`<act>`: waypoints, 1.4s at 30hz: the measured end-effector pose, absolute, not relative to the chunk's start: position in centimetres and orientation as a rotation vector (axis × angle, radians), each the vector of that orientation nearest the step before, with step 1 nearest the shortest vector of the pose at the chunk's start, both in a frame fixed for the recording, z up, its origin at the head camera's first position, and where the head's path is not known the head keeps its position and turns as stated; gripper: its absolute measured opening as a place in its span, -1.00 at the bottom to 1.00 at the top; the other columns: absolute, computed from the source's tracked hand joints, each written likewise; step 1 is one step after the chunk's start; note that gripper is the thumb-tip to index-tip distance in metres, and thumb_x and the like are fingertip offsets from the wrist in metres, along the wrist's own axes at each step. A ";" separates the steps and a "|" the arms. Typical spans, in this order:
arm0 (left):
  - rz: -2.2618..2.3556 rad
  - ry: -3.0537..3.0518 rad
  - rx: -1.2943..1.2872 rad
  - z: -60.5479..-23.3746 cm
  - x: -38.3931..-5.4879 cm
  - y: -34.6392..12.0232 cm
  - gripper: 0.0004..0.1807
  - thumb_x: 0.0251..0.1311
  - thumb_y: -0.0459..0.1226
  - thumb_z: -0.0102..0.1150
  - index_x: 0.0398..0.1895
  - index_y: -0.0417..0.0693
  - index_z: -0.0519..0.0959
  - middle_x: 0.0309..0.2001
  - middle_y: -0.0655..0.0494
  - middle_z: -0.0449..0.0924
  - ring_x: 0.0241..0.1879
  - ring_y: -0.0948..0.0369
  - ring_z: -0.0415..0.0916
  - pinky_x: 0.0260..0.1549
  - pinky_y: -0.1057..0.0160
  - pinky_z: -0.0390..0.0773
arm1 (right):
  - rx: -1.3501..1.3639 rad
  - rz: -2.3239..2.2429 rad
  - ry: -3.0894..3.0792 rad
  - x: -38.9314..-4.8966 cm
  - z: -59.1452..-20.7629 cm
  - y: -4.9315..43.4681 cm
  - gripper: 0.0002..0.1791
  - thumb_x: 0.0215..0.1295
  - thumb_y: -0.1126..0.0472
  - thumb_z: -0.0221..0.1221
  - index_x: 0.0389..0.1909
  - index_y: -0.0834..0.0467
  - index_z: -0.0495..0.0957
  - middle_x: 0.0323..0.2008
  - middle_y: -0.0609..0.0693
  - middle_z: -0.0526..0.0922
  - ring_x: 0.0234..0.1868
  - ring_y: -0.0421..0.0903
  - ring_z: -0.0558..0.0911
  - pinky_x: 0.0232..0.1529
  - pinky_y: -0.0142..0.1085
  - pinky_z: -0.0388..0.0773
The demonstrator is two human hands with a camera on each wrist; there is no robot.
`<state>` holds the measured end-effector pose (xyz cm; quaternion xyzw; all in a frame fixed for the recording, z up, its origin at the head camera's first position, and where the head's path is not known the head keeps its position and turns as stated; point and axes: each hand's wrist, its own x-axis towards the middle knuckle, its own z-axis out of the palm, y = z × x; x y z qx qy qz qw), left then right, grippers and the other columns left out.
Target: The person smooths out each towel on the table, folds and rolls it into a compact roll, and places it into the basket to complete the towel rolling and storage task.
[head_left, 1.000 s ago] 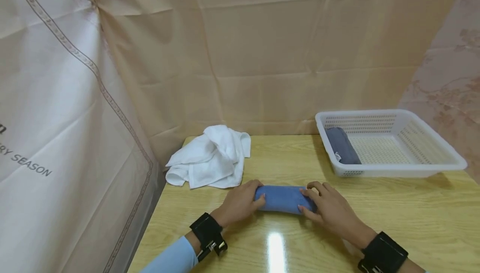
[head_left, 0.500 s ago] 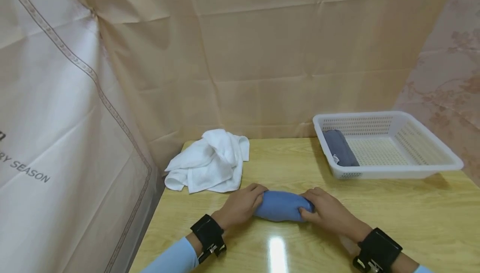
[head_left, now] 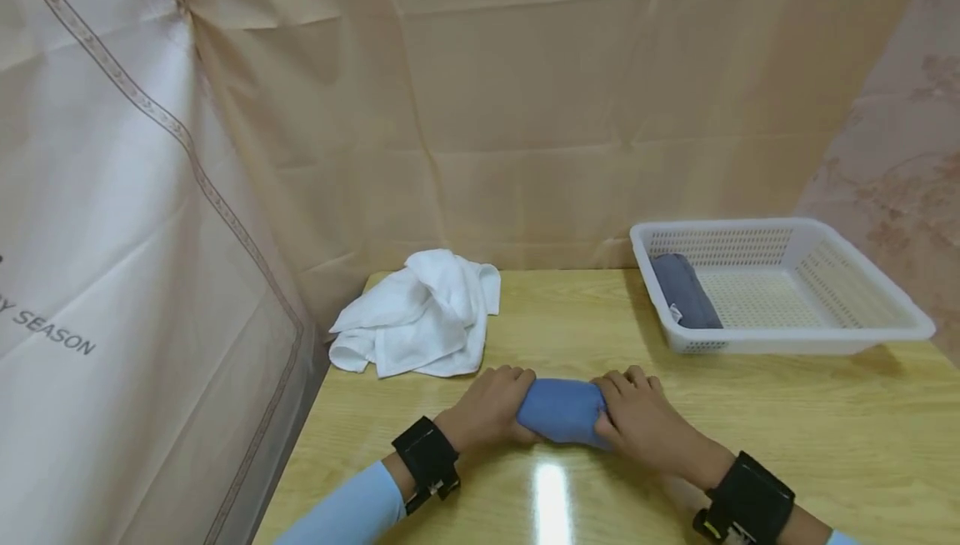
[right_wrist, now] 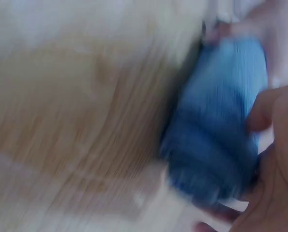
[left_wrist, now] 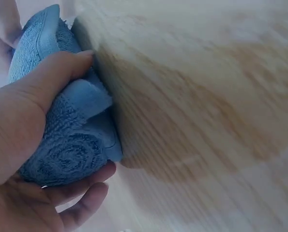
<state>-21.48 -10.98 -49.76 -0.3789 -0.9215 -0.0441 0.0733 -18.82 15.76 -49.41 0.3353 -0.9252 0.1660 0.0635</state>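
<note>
A blue towel (head_left: pixel 561 412), rolled into a thick cylinder, lies crosswise near the front of the wooden table between both hands. My left hand (head_left: pixel 491 405) grips its left end; in the left wrist view the thumb lies across the roll (left_wrist: pixel 68 150), whose spiral end shows, and fingers curl beneath. Around the right end my right hand (head_left: pixel 637 416) is wrapped, thumb on the near side. The right wrist view is blurred, but the thumb and fingers there border the roll (right_wrist: pixel 211 130). Parts of both ends are hidden by the hands in the head view.
Behind the left hand lies a crumpled white towel (head_left: pixel 427 316). A white plastic basket (head_left: pixel 825 334) stands at the back right, with a rolled grey towel (head_left: pixel 686 291) along its left side. Beige cloth (head_left: pixel 525 112) hangs behind the table (head_left: pixel 555 320).
The right hand has closed from a fingertip touch to a fuller grip around the towel's right end. Both hands have moved slightly closer together, and less of the blue roll shows between them.
</note>
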 end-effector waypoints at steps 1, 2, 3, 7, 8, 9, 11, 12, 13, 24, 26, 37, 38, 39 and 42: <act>-0.176 -2.798 -1.144 -49.9 -21.6 -11.0 -0.33 -0.11 0.16 0.59 -0.10 -0.06 0.54 -0.26 0.14 0.60 -0.28 0.25 0.54 -0.29 0.26 0.54 | 1.018 0.429 -2.787 -18.4 -49.4 15.1 -0.51 0.39 0.16 0.15 0.25 0.33 0.50 0.06 0.12 0.58 0.01 0.10 0.48 -0.01 0.09 0.40; -0.219 -2.826 -1.149 -50.1 -21.8 -10.9 -0.34 -0.11 0.12 0.60 -0.09 -0.06 0.53 -0.27 0.15 0.59 -0.30 0.26 0.53 -0.30 0.28 0.55 | 1.023 0.369 -2.784 -18.2 -49.4 14.6 -0.43 0.38 0.14 0.15 0.33 0.34 0.43 0.13 0.17 0.55 0.09 0.15 0.47 0.02 0.16 0.40; -0.251 -2.852 -1.151 -50.2 -22.0 -10.9 -0.34 -0.11 0.09 0.61 -0.08 -0.07 0.52 -0.27 0.15 0.58 -0.31 0.27 0.52 -0.30 0.30 0.54 | 1.039 0.341 -2.782 -18.2 -49.4 14.1 -0.36 0.38 0.10 0.17 0.38 0.34 0.38 0.18 0.20 0.53 0.14 0.20 0.47 0.04 0.21 0.40; -0.356 -2.960 -1.133 -50.2 -22.6 -10.9 -0.30 -0.10 0.00 0.62 0.04 -0.12 0.50 -0.22 0.14 0.56 -0.29 0.28 0.49 -0.28 0.35 0.53 | 1.060 0.288 -2.767 -19.4 -50.0 13.0 -0.10 0.34 -0.33 0.22 0.46 0.21 0.33 0.15 0.19 0.54 0.12 0.20 0.55 -0.02 0.20 0.50; -0.375 -2.991 -1.121 -50.0 -22.6 -10.9 -0.29 -0.09 -0.02 0.62 0.07 -0.13 0.50 -0.20 0.14 0.56 -0.27 0.29 0.49 -0.26 0.35 0.53 | 1.057 0.284 -2.748 -19.8 -50.2 12.9 -0.04 0.27 -0.43 0.23 0.45 0.18 0.36 0.11 0.17 0.56 0.08 0.19 0.57 -0.05 0.17 0.54; -0.388 -3.020 -1.110 -49.8 -22.7 -11.0 -0.28 -0.09 -0.04 0.62 0.09 -0.14 0.49 -0.19 0.14 0.56 -0.26 0.28 0.50 -0.25 0.35 0.53 | 1.056 0.287 -2.728 -20.2 -50.3 12.9 0.01 0.18 -0.49 0.26 0.42 0.16 0.39 0.07 0.15 0.58 0.04 0.18 0.59 -0.08 0.16 0.56; -0.410 -3.063 -1.094 -49.5 -22.7 -11.1 -0.28 -0.10 -0.08 0.62 0.11 -0.14 0.47 -0.19 0.15 0.55 -0.26 0.29 0.50 -0.23 0.35 0.53 | 1.058 0.300 -2.696 -20.7 -50.8 12.8 0.03 0.07 -0.49 0.35 0.38 0.14 0.43 -0.02 0.11 0.60 -0.03 0.15 0.62 -0.13 0.11 0.59; -0.422 -3.080 -1.087 -49.5 -22.8 -11.2 -0.27 -0.10 -0.10 0.62 0.12 -0.13 0.46 -0.19 0.15 0.55 -0.26 0.29 0.49 -0.23 0.35 0.53 | 1.064 0.305 -2.687 -21.0 -50.9 12.8 0.01 0.03 -0.45 0.41 0.35 0.14 0.45 -0.05 0.10 0.60 -0.06 0.13 0.63 -0.15 0.08 0.60; -0.431 -3.093 -1.086 -49.5 -22.8 -11.2 -0.27 -0.11 -0.11 0.63 0.12 -0.13 0.46 -0.20 0.16 0.55 -0.26 0.30 0.49 -0.23 0.35 0.53 | 1.067 0.309 -2.687 -21.2 -51.0 12.9 0.00 0.01 -0.40 0.45 0.34 0.13 0.45 -0.08 0.09 0.60 -0.08 0.11 0.64 -0.16 0.06 0.61; -0.500 -3.212 -1.057 -48.7 -23.3 -11.3 -0.19 -0.11 -0.14 0.67 0.20 -0.09 0.41 -0.15 0.13 0.58 -0.20 0.28 0.52 -0.19 0.32 0.54 | 1.123 0.410 -2.820 -23.1 -50.9 13.3 0.04 -0.21 -0.04 0.62 0.37 0.09 0.39 -0.12 0.02 0.63 -0.17 -0.03 0.65 -0.24 -0.06 0.63; -0.501 -3.225 -1.056 -48.6 -23.4 -11.4 -0.20 -0.12 -0.14 0.66 0.19 -0.08 0.41 -0.16 0.15 0.58 -0.22 0.29 0.53 -0.21 0.32 0.54 | 1.142 0.416 -2.826 -23.3 -50.8 13.4 0.04 -0.22 -0.01 0.62 0.37 0.09 0.37 -0.10 0.02 0.64 -0.15 -0.03 0.65 -0.21 -0.05 0.63; -0.193 -3.029 -1.070 -49.4 -23.1 -10.7 -0.11 -0.10 -0.02 0.63 0.29 -0.09 0.39 -0.02 0.05 0.57 -0.11 0.16 0.53 -0.15 0.22 0.57 | 1.147 0.604 -2.948 -24.3 -50.5 13.5 -0.06 -0.24 0.06 0.58 0.24 0.04 0.34 -0.15 -0.06 0.64 -0.20 -0.12 0.62 -0.24 -0.11 0.57; -0.136 -2.982 -1.072 -49.4 -23.0 -10.6 -0.10 -0.10 0.01 0.63 0.29 -0.09 0.39 -0.02 0.03 0.57 -0.12 0.14 0.53 -0.16 0.21 0.58 | 1.135 0.622 -2.963 -24.4 -50.4 13.5 -0.08 -0.24 0.07 0.58 0.22 0.03 0.35 -0.17 -0.08 0.63 -0.22 -0.13 0.61 -0.26 -0.12 0.56; -0.108 -2.949 -1.073 -49.4 -23.0 -10.5 -0.12 -0.11 0.01 0.63 0.27 -0.09 0.40 -0.03 0.03 0.58 -0.13 0.13 0.54 -0.18 0.19 0.58 | 1.125 0.636 -2.972 -24.5 -50.3 13.5 -0.10 -0.24 0.07 0.58 0.20 0.02 0.35 -0.18 -0.09 0.62 -0.23 -0.14 0.60 -0.27 -0.13 0.55; -0.127 -2.933 -1.062 -49.1 -22.9 -10.5 -0.17 -0.14 -0.02 0.65 0.18 -0.10 0.42 -0.14 0.05 0.58 -0.23 0.16 0.54 -0.28 0.21 0.57 | 1.115 0.645 -2.954 -24.5 -50.4 13.4 -0.10 -0.23 0.07 0.59 0.21 0.03 0.38 -0.18 -0.08 0.62 -0.23 -0.12 0.60 -0.26 -0.11 0.55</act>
